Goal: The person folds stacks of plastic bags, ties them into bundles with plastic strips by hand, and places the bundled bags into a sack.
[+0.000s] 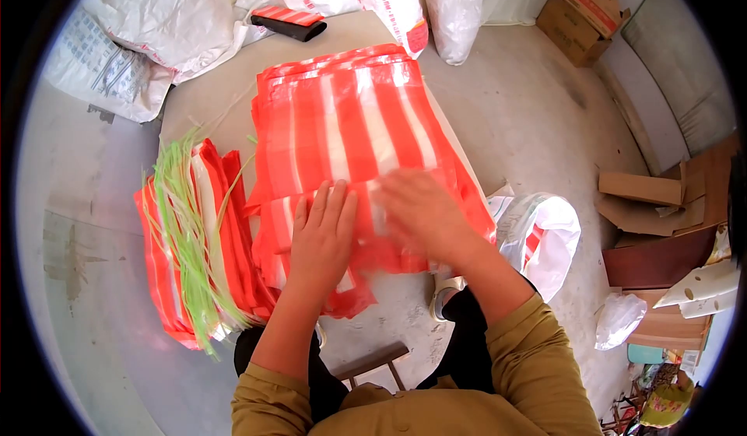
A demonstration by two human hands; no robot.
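Note:
A thick stack of red-and-white striped plastic bags (350, 117) lies on the table in front of me, its near edge hanging loose. My left hand (323, 222) rests flat on the near part of the stack, fingers stretched out and holding nothing. Over the same part, just to the right, is my right hand (424, 206). Motion blurs it, but its fingers look extended, with nothing visible in them. Left of the stack sits another pile of striped bags (222, 226), with a bunch of light green plastic strips (187, 241) draped across it.
A small dark roll with a striped end (288, 24) lies at the table's (210, 101) far edge. Stuffed white sacks (159, 16) stand behind. An open white sack (552, 234) is on the floor at right, with cardboard boxes (576, 28) farther off. A stool (373, 362) shows below me.

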